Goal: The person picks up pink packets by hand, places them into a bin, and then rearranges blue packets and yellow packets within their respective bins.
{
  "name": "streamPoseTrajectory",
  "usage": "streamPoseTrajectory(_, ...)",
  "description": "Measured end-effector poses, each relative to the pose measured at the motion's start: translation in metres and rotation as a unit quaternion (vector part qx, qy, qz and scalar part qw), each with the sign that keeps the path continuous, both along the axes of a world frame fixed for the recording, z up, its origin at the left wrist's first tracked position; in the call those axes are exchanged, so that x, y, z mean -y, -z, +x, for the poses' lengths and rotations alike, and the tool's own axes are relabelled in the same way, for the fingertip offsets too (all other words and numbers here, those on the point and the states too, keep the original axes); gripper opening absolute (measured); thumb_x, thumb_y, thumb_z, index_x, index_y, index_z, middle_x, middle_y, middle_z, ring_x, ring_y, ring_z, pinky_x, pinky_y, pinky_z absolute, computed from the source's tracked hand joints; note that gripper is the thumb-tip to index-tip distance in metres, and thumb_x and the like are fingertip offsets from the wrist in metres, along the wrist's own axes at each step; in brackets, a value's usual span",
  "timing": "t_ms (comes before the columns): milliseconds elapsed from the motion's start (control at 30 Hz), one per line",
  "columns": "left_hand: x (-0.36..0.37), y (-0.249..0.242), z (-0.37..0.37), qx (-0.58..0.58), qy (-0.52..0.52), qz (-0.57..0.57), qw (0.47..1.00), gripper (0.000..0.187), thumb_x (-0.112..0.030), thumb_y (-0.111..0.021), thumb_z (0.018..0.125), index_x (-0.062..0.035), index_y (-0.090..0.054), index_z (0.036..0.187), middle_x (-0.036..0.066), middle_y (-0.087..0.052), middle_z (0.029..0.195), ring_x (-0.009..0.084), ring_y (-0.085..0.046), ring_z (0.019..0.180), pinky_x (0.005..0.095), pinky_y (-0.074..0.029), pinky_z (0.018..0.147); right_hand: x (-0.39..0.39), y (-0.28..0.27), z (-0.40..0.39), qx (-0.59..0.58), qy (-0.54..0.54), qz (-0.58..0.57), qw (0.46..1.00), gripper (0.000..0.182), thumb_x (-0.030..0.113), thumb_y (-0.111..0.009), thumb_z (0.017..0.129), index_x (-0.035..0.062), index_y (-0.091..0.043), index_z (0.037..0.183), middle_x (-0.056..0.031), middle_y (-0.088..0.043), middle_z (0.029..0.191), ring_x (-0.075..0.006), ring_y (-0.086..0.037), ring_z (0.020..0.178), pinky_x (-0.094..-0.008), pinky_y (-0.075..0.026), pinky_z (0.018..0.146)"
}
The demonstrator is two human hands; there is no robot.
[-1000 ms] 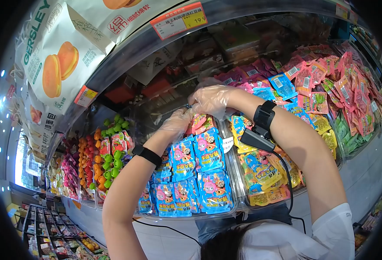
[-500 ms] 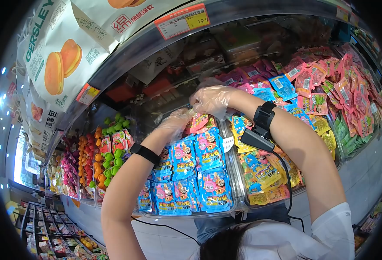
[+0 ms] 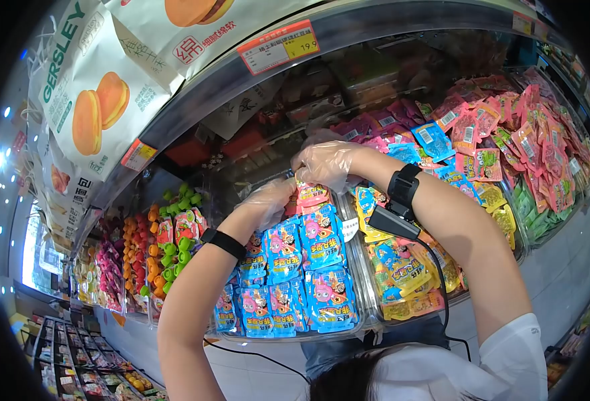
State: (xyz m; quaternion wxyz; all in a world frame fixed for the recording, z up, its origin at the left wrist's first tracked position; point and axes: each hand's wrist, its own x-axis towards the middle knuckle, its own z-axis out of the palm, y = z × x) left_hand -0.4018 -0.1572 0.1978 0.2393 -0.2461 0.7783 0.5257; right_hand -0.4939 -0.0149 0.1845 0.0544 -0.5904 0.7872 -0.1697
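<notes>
Both my hands wear thin clear gloves and reach to the back of a clear bin (image 3: 288,333) filled with blue snack packets (image 3: 321,244). My right hand (image 3: 323,162) pinches the top edge of a pink packet (image 3: 311,195) standing behind the blue ones. My left hand (image 3: 266,200) is curled against that packet's left side; whether it grips it is unclear. Each wrist carries a black band, and a small black device (image 3: 392,220) with a cable hangs from the right one.
To the right stands a bin of yellow packets (image 3: 402,267), and beyond it heaps of pink and green packets (image 3: 535,134). Left of the blue bin are green and orange candies (image 3: 168,247). A shelf edge with a price tag (image 3: 278,48) and hanging cake bags (image 3: 94,93) runs overhead.
Both hands have come down a little from the shelf edge toward the back of the blue bin, and the pink packet now stands clear under the right fingers.
</notes>
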Motion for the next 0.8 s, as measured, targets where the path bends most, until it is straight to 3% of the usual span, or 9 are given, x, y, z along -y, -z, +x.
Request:
streamPoseTrajectory(133, 0.012, 0.01, -0.004, 0.004, 0.001, 0.019, 1.0, 0.031, -0.036, -0.046, 0.094, -0.0082, -0.058, 0.1, -0.001, -0.056, 0.085, 0.008, -0.049, 0.072, 0.0266, -0.043, 0.069, 0.001, 0.002, -0.002, 0.006, 0.003, -0.028, 1.0, 0.025, 0.014, -0.061, 0.068, 0.0021, -0.065, 0.09, -0.0167, -0.063, 0.095, -0.031, -0.06, 0.094, -0.0371, -0.049, 0.081)
streamPoseTrajectory(200, 0.011, 0.012, -0.004, -0.005, -0.01, 0.036, 0.999, 0.031, -0.036, -0.045, 0.094, -0.0085, -0.058, 0.101, -0.001, -0.057, 0.089, 0.0087, -0.051, 0.074, 0.0272, -0.044, 0.07, 0.0, 0.0, -0.002, 0.051, 0.026, -0.002, 0.998, 0.041, 0.039, -0.045, 0.084, 0.0092, -0.063, 0.106, -0.0191, -0.062, 0.102, -0.033, -0.057, 0.099, -0.0388, -0.042, 0.089)
streamPoseTrajectory(433, 0.004, -0.003, 0.002, 0.01, -0.028, 0.09, 0.995, 0.031, -0.036, -0.048, 0.093, -0.0097, -0.057, 0.105, 0.001, -0.06, 0.101, 0.0115, -0.057, 0.088, 0.0303, -0.048, 0.077, 0.0, -0.001, 0.0, 0.042, 0.05, 0.013, 0.998, 0.042, 0.041, -0.048, 0.083, 0.009, -0.063, 0.106, -0.0191, -0.062, 0.101, -0.0336, -0.057, 0.098, -0.0389, -0.043, 0.088)
streamPoseTrajectory(633, 0.006, -0.003, 0.003, -0.001, -0.034, 0.11, 0.993, 0.032, -0.039, -0.051, 0.091, -0.0103, -0.057, 0.105, 0.001, -0.06, 0.099, 0.0117, -0.058, 0.084, 0.0295, -0.048, 0.075, 0.0, -0.002, 0.001, 0.018, 0.047, 0.022, 0.998, 0.042, 0.04, -0.05, 0.082, 0.008, -0.063, 0.106, -0.0196, -0.062, 0.101, -0.034, -0.057, 0.098, -0.0387, -0.043, 0.087)
streamPoseTrajectory(700, 0.004, -0.007, 0.003, 0.011, -0.04, 0.104, 0.994, 0.032, -0.038, -0.052, 0.09, -0.0103, -0.057, 0.105, 0.001, -0.06, 0.098, 0.0113, -0.058, 0.083, 0.0287, -0.048, 0.075, 0.001, 0.001, 0.0, -0.013, 0.041, -0.009, 0.999, 0.031, 0.013, -0.064, 0.064, 0.0056, -0.065, 0.094, -0.0156, -0.063, 0.095, -0.0316, -0.06, 0.091, -0.0388, -0.049, 0.078)
streamPoseTrajectory(800, 0.012, -0.002, 0.003, 0.021, -0.022, 0.082, 0.996, 0.031, -0.037, -0.055, 0.089, -0.0101, -0.057, 0.104, 0.001, -0.06, 0.096, 0.0109, -0.057, 0.082, 0.027, -0.047, 0.074, 0.002, 0.006, -0.004, -0.024, 0.017, -0.035, 0.999, 0.03, 0.015, -0.067, 0.062, 0.0052, -0.065, 0.091, -0.0152, -0.063, 0.093, -0.0315, -0.061, 0.09, -0.0382, -0.049, 0.078)
